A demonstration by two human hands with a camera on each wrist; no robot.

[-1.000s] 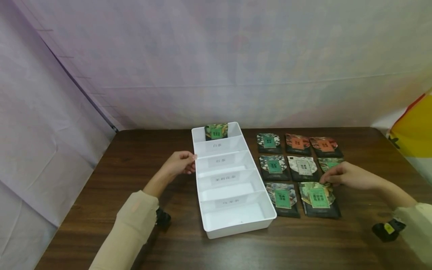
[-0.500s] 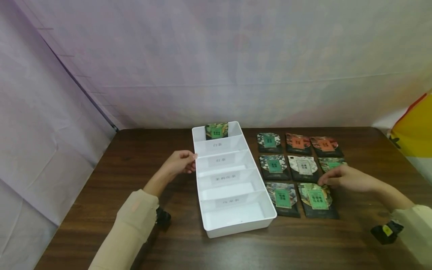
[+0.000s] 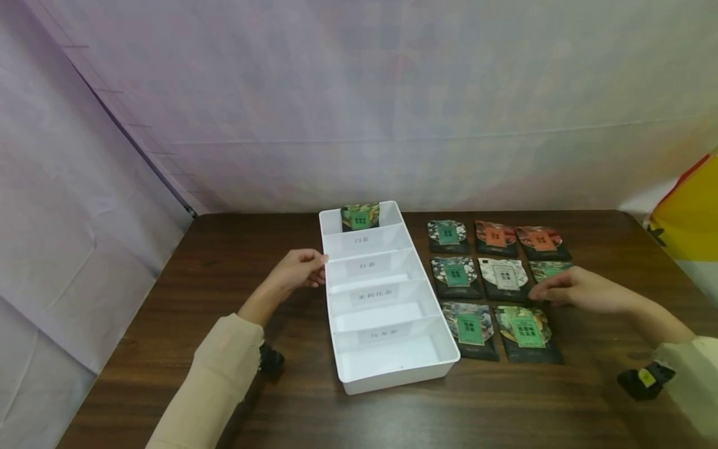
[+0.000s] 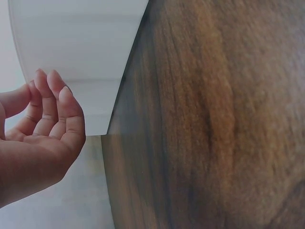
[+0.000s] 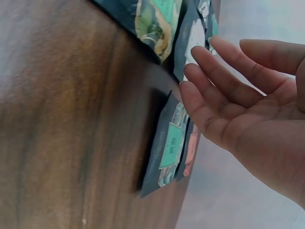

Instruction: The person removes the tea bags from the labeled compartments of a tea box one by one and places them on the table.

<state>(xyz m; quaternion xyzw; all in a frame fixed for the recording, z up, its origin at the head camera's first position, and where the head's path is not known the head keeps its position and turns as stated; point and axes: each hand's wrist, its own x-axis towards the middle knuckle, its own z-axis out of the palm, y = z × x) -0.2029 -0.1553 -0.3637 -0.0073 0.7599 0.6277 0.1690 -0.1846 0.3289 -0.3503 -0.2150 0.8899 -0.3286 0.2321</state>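
My left hand (image 3: 297, 271) pinches the left rim of a long white divided tray (image 3: 341, 371) between thumb and fingertips; the left wrist view shows the thumb and index finger meeting at the tray wall (image 4: 81, 52). Right of the tray, my right hand (image 3: 583, 292) hovers over several flat tea packets, its fingers loosely bent and holding nothing. Below its fingertips is a green-labelled packet (image 3: 527, 335); a white-labelled packet (image 3: 506, 279) is just left of them. My hand partly covers another green-labelled packet (image 3: 546, 269), seen also as a dark packet (image 5: 167, 148) in the right wrist view.
A green packet (image 3: 361, 217) stands in the tray's far compartment. Printed labels mark the dividers (image 3: 373, 296). More packets lie in rows, including two orange-labelled ones, the left packet (image 3: 496, 238) and right packet (image 3: 542, 242). A pale cloth (image 3: 370, 125) hangs behind the brown table (image 3: 269, 411).
The front-right green-labelled packet has shifted slightly left and straightened. My right hand has let go of it and lifted a little. The left hand stays at the tray rim.
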